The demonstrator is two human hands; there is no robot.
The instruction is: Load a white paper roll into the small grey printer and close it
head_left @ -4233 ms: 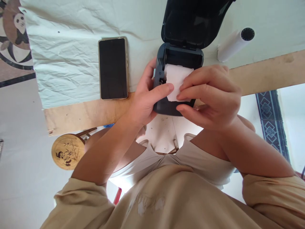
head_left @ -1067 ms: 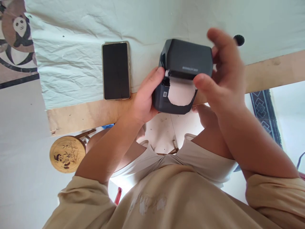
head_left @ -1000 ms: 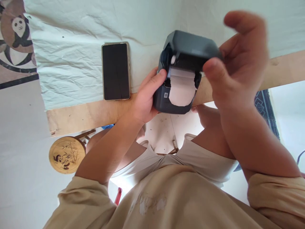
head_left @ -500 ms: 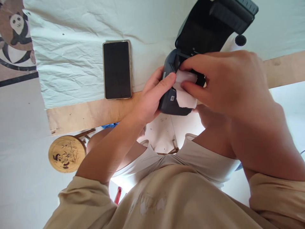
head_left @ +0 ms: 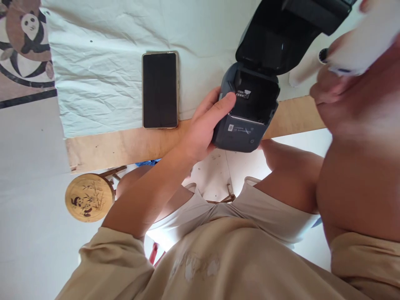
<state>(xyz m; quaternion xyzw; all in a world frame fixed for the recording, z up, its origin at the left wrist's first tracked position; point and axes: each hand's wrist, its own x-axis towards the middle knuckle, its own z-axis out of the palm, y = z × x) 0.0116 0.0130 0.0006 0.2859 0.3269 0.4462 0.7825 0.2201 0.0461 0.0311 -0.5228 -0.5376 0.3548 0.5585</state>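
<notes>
A small dark grey label printer (head_left: 246, 131) sits at the table's near edge with its lid (head_left: 275, 37) swung open and its paper bay empty. My left hand (head_left: 206, 125) grips the printer's left side, thumb on its top edge. My right hand (head_left: 343, 83) is raised close to the camera at the upper right, holding a white paper roll (head_left: 362, 41), blurred.
A black phone (head_left: 160, 89) lies face up on the pale cloth (head_left: 103, 83) left of the printer. A second white roll (head_left: 304, 68) lies behind the printer. A bare wooden table edge (head_left: 125, 146) runs below the cloth. A round panda stool (head_left: 89, 198) stands on the floor.
The lid was shut, then swung open again. My right hand pulled the paper roll out of the bay and lifted it up to the right. The left hand stayed on the printer.
</notes>
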